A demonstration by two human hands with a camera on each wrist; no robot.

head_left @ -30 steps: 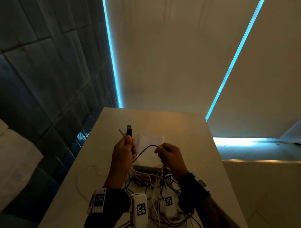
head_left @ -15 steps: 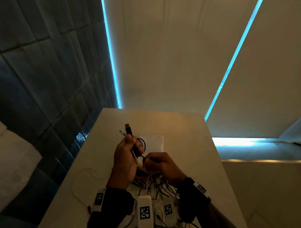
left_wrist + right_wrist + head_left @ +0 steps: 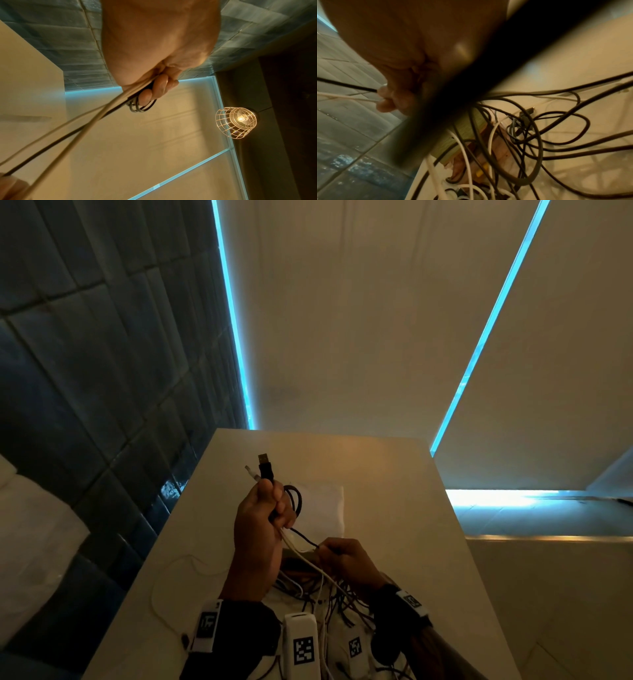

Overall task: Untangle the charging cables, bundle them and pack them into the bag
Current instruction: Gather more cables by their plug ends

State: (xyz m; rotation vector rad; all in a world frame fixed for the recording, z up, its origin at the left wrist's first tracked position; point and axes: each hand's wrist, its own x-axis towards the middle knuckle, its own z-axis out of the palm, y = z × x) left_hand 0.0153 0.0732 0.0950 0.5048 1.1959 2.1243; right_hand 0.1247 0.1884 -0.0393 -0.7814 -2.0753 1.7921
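Note:
My left hand (image 3: 260,522) is raised over the table and grips a black cable (image 3: 297,501) wound in small loops, together with white cable strands (image 3: 291,546). A black USB plug (image 3: 264,465) and a white plug tip (image 3: 249,472) stick up above its fist. In the left wrist view the black loops (image 3: 142,106) hang under the curled fingers (image 3: 154,89). My right hand (image 3: 342,559) sits lower right and pinches the black cable (image 3: 351,86) where it runs taut toward the left hand. A tangle of black and white cables (image 3: 325,590) lies under both hands, seen closer as cable loops (image 3: 530,135).
A white pouch-like bag (image 3: 325,508) lies flat on the pale table (image 3: 394,508) beyond the hands. A thin white cord (image 3: 164,594) loops on the table's left side. A dark tiled wall (image 3: 102,371) stands left. A caged lamp (image 3: 236,121) hangs overhead.
The right hand swept to the left hand, laid a loop of black cable on its fingers, then dropped back lower right along the cable. The left hand rose slightly.

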